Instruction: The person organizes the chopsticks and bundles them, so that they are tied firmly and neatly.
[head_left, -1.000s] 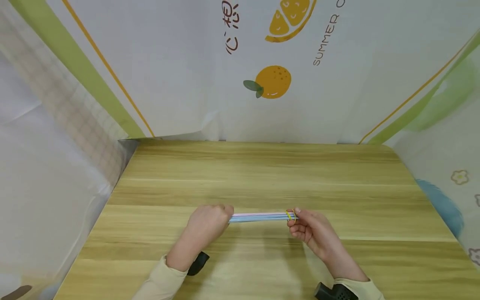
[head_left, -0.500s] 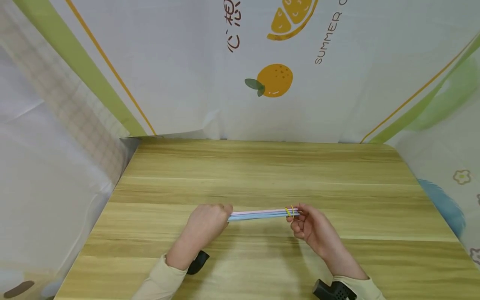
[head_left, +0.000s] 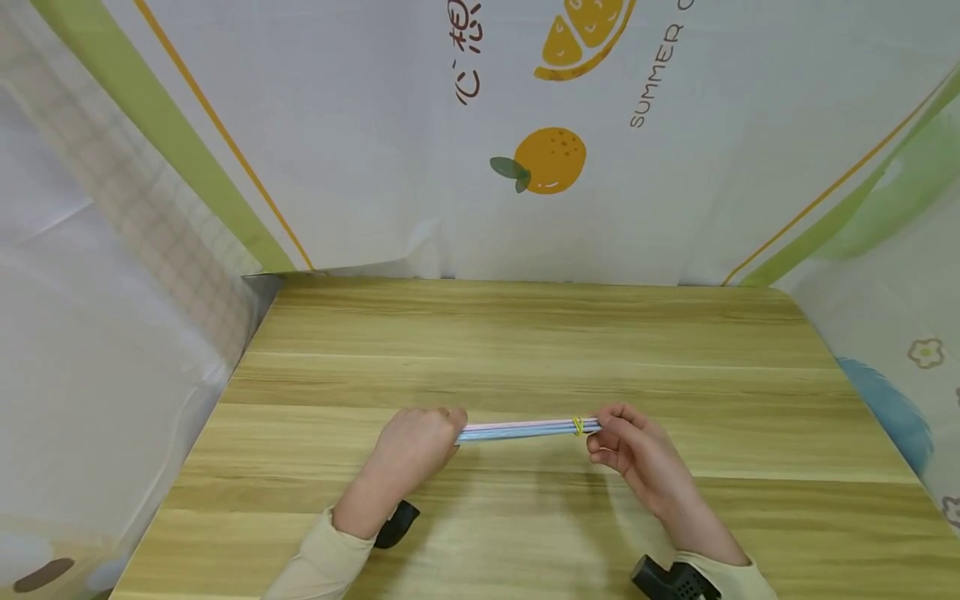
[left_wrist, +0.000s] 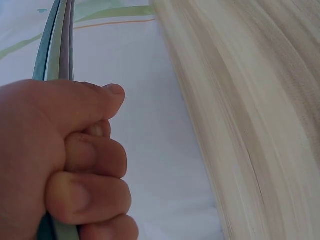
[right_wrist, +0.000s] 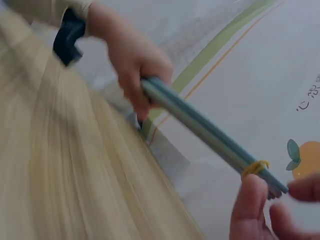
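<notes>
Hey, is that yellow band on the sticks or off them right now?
On. In the head view, the yellow band loops around the sticks near the end by the right hand.

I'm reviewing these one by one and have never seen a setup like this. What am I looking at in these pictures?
There is no robot: a person works with bare hands. The large picture is from a head camera looking forward and down; the other two are from wrist cameras, probably the black devices at the sleeves. The left wrist view shows the left hand close up; the right wrist view looks along the work toward it.

The left hand grips a bundle of thin sticks, pink and blue, above a wooden table. A yellow band loops around its other end, where the right hand has its fingertips; how firmly it holds is unclear. Behind hangs a cloth printed with oranges.
</notes>
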